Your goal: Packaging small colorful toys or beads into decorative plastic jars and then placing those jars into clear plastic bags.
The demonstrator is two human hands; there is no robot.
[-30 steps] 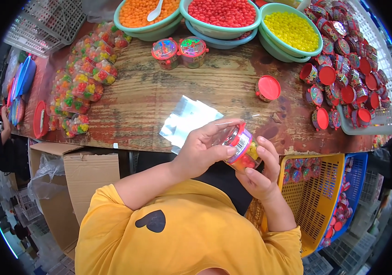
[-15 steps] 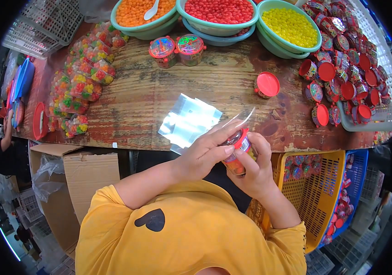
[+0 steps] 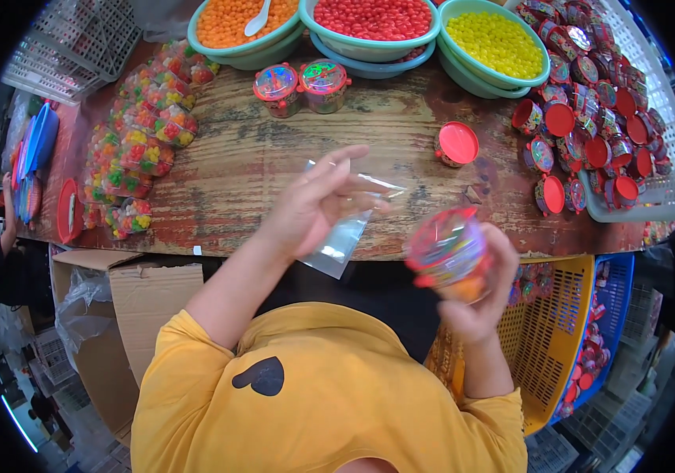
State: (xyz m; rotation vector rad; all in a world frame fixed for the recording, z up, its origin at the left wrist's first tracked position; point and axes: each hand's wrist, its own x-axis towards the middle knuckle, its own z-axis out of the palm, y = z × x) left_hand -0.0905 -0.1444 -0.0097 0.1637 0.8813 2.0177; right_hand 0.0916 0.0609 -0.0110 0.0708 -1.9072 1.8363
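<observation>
I see a lone red-topped tub just beyond the R hand, a heap of similar tubs at far R by a white crate, & clear packs of multicolored pcs at L. Table is worn wood w/ patchy red paint; a co-worker shows at the L edge. Bowls of orange, red & yellow pcs line the back; yellow basket at lower R has more tubs. R fingers hold the candy tub, tilted & blurred, over the table's near edge. L hand has fingers partly spread over clear film; can't tell if they grip it.
</observation>
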